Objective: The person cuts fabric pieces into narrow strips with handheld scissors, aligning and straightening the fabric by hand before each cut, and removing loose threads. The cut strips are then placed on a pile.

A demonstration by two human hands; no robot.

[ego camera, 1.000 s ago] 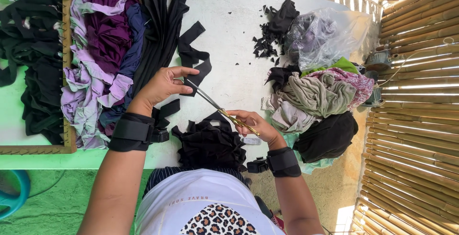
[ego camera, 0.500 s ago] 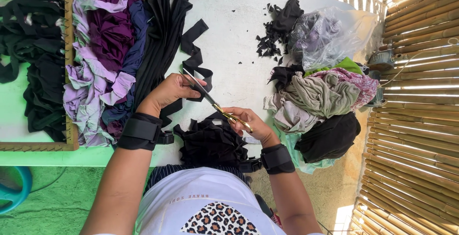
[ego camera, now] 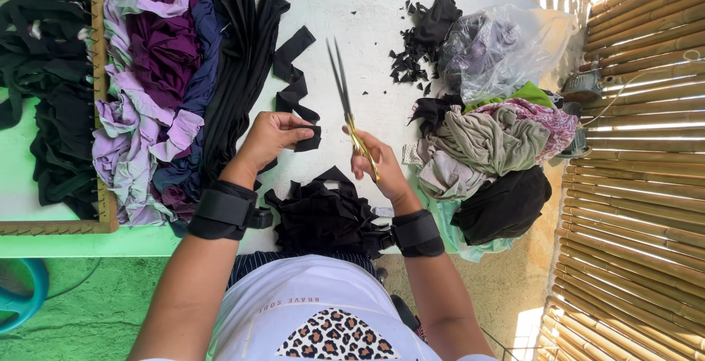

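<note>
The left hand [ego camera: 270,137] pinches the end of a soft black fabric strip [ego camera: 294,89] over the white table [ego camera: 360,8] (light, limp; best gripped near the cut). The right hand [ego camera: 376,164] holds gold-handled scissors [ego camera: 346,104], blades slightly parted.

bright daylight (glare upper right), sharp focus.
</note>
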